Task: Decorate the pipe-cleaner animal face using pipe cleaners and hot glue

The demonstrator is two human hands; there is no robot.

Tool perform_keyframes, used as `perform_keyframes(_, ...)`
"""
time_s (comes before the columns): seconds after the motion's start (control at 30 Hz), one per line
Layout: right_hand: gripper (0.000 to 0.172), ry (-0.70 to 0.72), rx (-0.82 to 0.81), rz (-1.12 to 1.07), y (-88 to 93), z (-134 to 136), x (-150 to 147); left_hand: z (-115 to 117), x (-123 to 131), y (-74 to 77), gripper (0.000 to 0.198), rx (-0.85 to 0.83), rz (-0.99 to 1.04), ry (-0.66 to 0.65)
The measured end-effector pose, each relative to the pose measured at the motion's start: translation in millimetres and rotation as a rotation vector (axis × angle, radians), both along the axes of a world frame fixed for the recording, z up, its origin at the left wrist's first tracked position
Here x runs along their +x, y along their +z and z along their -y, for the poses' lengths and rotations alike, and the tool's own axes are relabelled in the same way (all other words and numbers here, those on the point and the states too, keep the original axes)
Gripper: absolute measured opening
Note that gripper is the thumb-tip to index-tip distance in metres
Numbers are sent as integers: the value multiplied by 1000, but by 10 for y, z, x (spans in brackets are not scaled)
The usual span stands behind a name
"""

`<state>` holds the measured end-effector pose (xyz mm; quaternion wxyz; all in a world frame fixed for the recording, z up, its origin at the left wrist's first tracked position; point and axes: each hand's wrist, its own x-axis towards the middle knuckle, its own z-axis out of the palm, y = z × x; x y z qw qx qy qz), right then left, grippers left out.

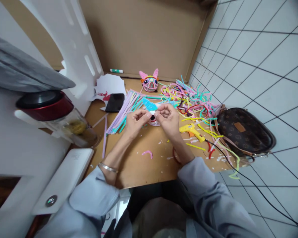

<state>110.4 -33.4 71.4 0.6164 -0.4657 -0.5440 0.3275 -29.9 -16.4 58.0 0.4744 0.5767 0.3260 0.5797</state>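
Both hands meet over the middle of the table around a small pipe-cleaner craft piece. A blue pointed piece (pixel 149 104) like an ear sticks up between the fingers, with a white part and a dark round spot below it. My left hand (pixel 136 121) pinches from the left side, thumb and fingertips closed. From the right, my right hand (pixel 168 119) grips with thumb and forefinger close to the left thumb. My fingers hide much of the piece. Behind it stands a finished-looking figure head (pixel 149 84) with pink ears and big eyes.
Lilac and teal pipe cleaners (pixel 124 112) lie left of the hands, a tangled coloured heap (pixel 188 99) right. A yellow glue gun (pixel 192 131) trails a black cord. Around them are a phone (pixel 115 102), a glass jar (pixel 76 129), a white device (pixel 64 178) and a brown bag (pixel 245 130).
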Motion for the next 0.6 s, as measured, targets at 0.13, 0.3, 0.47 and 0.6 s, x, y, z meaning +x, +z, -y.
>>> perform_keyframes(0.13, 18, 30, 71, 5, -68, -65, -49, -49, 15, -29, 33, -26, 10, 91)
perform_keyframes(0.3, 19, 42, 80, -22, -123, -32, -28, -101, 2, -101, 34, -37, 70, 57)
perform_keyframes(0.47, 19, 23, 44, -22, -136, -26, -7, -145, -3, -136, 44, -106, 76, -110)
perform_keyframes(0.6, 13, 8, 23, 9, -126, -14, -18, -126, 18, -115, 48, -133, 58, -147)
